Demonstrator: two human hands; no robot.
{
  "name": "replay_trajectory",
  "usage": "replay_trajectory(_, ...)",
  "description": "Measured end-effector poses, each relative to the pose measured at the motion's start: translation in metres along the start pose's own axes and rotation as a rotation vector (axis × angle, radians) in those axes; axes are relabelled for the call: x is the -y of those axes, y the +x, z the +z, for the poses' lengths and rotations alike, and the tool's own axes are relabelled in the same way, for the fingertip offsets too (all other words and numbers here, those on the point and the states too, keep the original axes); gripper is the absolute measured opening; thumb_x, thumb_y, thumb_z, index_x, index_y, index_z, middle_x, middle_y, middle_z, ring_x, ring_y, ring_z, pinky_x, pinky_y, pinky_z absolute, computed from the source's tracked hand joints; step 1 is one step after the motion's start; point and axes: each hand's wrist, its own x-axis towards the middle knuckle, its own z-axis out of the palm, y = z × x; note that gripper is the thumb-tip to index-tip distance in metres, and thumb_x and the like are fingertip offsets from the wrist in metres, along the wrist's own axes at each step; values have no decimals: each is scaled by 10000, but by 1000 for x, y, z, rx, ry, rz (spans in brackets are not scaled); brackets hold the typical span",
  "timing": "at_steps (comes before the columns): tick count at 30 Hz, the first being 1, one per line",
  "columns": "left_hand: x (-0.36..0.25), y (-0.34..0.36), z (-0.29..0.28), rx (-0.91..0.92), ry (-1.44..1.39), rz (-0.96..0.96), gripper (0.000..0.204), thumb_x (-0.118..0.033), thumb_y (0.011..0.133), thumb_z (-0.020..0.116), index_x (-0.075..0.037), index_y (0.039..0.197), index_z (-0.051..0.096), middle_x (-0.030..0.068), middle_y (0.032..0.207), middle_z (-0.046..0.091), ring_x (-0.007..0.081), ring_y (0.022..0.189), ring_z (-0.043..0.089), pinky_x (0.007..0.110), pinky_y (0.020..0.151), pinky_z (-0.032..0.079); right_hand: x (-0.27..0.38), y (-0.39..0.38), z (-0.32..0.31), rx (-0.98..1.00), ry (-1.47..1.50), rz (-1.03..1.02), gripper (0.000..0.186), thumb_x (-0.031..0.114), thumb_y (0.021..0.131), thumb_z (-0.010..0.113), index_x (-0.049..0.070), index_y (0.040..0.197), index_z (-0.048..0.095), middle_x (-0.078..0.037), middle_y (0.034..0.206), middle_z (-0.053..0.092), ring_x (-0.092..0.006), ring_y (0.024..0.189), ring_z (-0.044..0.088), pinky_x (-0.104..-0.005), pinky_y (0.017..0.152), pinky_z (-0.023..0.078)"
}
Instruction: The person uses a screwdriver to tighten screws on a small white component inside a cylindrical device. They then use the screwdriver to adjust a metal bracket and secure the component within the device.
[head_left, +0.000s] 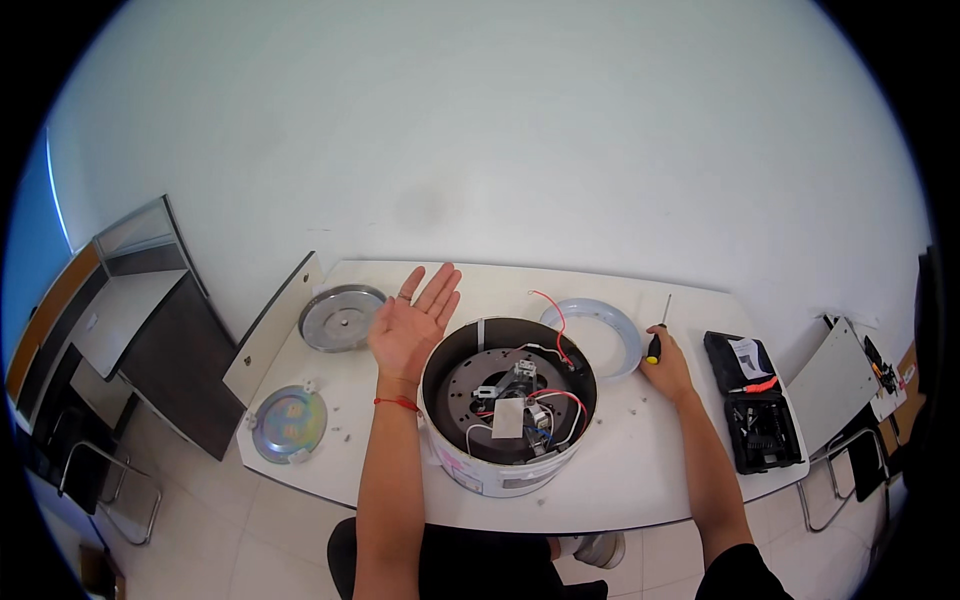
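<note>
My left hand [412, 330] is held palm up with its fingers apart, empty, over the left rim of a round appliance housing [490, 478]. The housing looks like a rice cooker body turned bottom up. Inside it show a dark metal plate [462, 400], red and white wires [578, 400], and a pale tag [508, 418]. My right hand [668, 368] is closed round the yellow-and-black handle of a screwdriver [655, 347], its shaft pointing away from me. Beside that hand lies a pale plastic ring [628, 335], partly hidden behind the housing.
A round metal pan [340, 320] and a shiny metal disc [289, 424] lie on the white table [640, 480] at the left. Several small loose parts [632, 412] are scattered about. An opened black tool case [757, 430] lies at the right edge, and a wall stands behind.
</note>
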Motion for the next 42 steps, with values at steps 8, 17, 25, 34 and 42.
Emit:
replay_trajectory(8, -2, 1, 4, 31, -153, -10, 661, -426, 1032, 412, 93, 1441, 431, 403, 1584, 269, 501, 1520, 244, 546, 1261, 244, -7, 4, -3, -202, 201, -76, 526, 126, 863, 708, 106, 1358, 530, -210, 1181, 648, -337, 1063, 654, -403, 946, 510)
replay_trajectory(17, 0, -1, 19, 51, -105, -34, 776, -479, 1031, 381, 137, 1503, 366, 348, 1612, 275, 451, 1542, 226, 529, 1275, 213, 93, -36, -38, -325, 1142, -320, 566, 392, 1032, 479, -41, 1394, 515, -186, 1071, 710, -209, 905, 683, -327, 839, 512)
replay_trajectory(25, 6, 2, 3, -250, 455, 114, 381, -192, 1045, 607, 69, 1322, 597, 239, 1222, 696, 344, 1210, 656, 435, 1060, 520, 104, -46, -29, -21, 1606, -118, 676, 507, 1021, 346, -27, 1385, 544, -157, 927, 708, -227, 856, 643, -367, 820, 517)
replay_trajectory(34, 10, 3, -28, -255, 815, 270, 146, -132, 971, 737, 7, 935, 711, 159, 898, 770, 232, 891, 745, 340, 814, 571, 111, -47, -22, 6, 1689, 18, 667, 508, 1027, 351, -41, 1327, 583, -162, 928, 701, -239, 847, 641, -361, 812, 520)
replay_trajectory(42, 19, 10, 6, -324, 763, 365, 279, -230, 1042, 646, 42, 1091, 691, 116, 941, 745, 106, 726, 614, 250, 672, 480, 110, -48, -24, -18, 1721, 70, 658, 510, 1026, 356, -40, 1288, 604, -162, 911, 690, -242, 832, 627, -360, 804, 514)
